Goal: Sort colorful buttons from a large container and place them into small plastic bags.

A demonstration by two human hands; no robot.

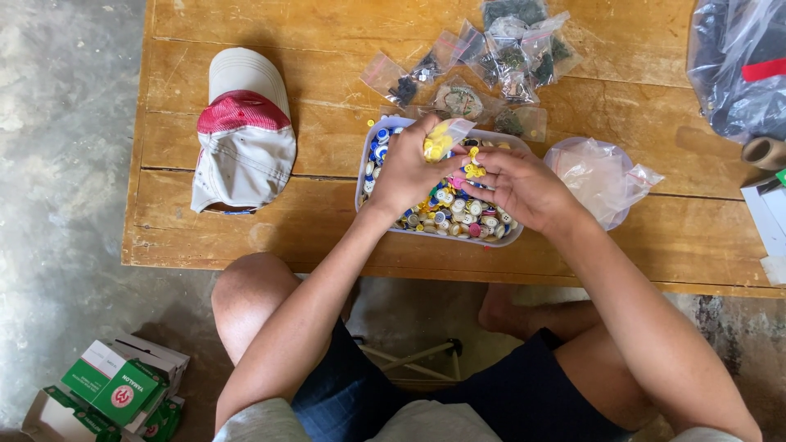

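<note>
The small clear bag of yellow buttons is pinched at its upper part by the left hand, held just above the far half of the shallow white tray and hanging with its long axis tilted up toward the far right. The right hand hovers just beside it to the right, fingers curled narrowly around a few yellow buttons, so the bag's mouth lies to the left and slightly beyond that hand, close enough nearly to touch. Beneath both hands the tray is heaped with mixed buttons in blue, white, yellow and pink, and it sits near the tabletop's near edge. A crumpled empty plastic bag lies just right of the tray, a cluster of small filled bags beyond it toward the far edge, and a red-and-white cap toward the left edge.
</note>
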